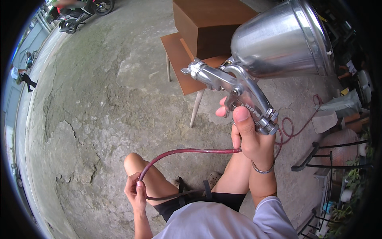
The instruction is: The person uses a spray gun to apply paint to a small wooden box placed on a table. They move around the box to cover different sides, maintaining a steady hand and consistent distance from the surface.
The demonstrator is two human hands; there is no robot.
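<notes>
My right hand (250, 137) grips the handle of a metal spray gun (234, 85), one fingertip by the trigger. A large shiny metal cup (280, 42) sits on top of the gun. Its nozzle (190, 71) points left toward a brown wooden box (207, 24) resting on a small brown table (179, 59). A dark red air hose (187, 151) runs from under the gun's handle leftward and curves down into my left hand (136, 193), which is shut on it beside my bare left knee (135, 163).
Cracked grey concrete floor (91, 119) spreads to the left. More red hose (296, 127) loops on the ground at right, near black metal chair frames (330, 157) and potted plants. A parked motorbike (79, 12) stands far top left; a person (24, 77) walks at the far left.
</notes>
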